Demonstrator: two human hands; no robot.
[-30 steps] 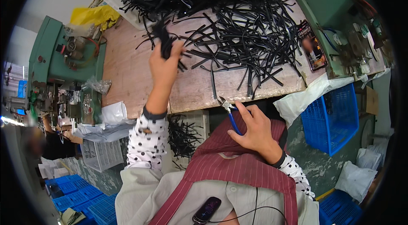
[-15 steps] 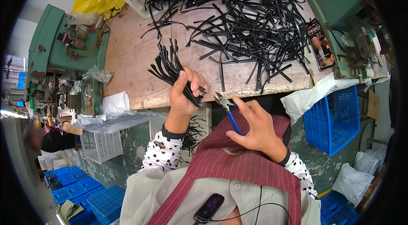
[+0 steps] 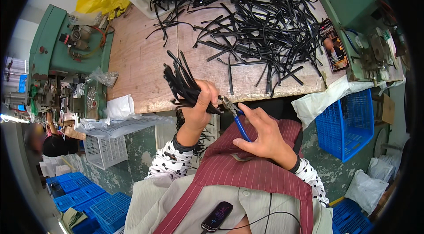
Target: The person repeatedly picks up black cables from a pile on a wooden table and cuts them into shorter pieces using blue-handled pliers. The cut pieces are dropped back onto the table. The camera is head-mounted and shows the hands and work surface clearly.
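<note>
1. The left hand (image 3: 199, 106) is closed in a fist around a bundle of black strips (image 3: 183, 84), just off the near edge of the wooden bench (image 3: 141, 70). The strips fan up and away from the fist over the bench edge, with their short ends poking out toward the other hand.
2. The right hand (image 3: 264, 136) is below the bench edge, over the striped apron (image 3: 256, 176). It grips a pair of blue-handled cutters (image 3: 236, 117), with the fingers partly curled round the handles and the forefinger stretched along them. The metal nose of the cutters sits right at the short ends of the bundle; I can't tell whether it is biting on a strip or just touching.
3. The big heap of loose strips (image 3: 265, 17) lies at the far side of the bench, well away from both hands.
4. To my eye the risk is closeness: the cutter nose is right against the left thumb and fingers, so a slip or a squeeze made without looking could nip skin rather than strip.
5. The bundle is thick and splayed. If the fist slackens, strips could slide out and fall past the bench edge to the floor, near the blue crate (image 3: 344, 123).
6. A cut end might also fly off towards the person's face, since the work is held close under the head.
</note>
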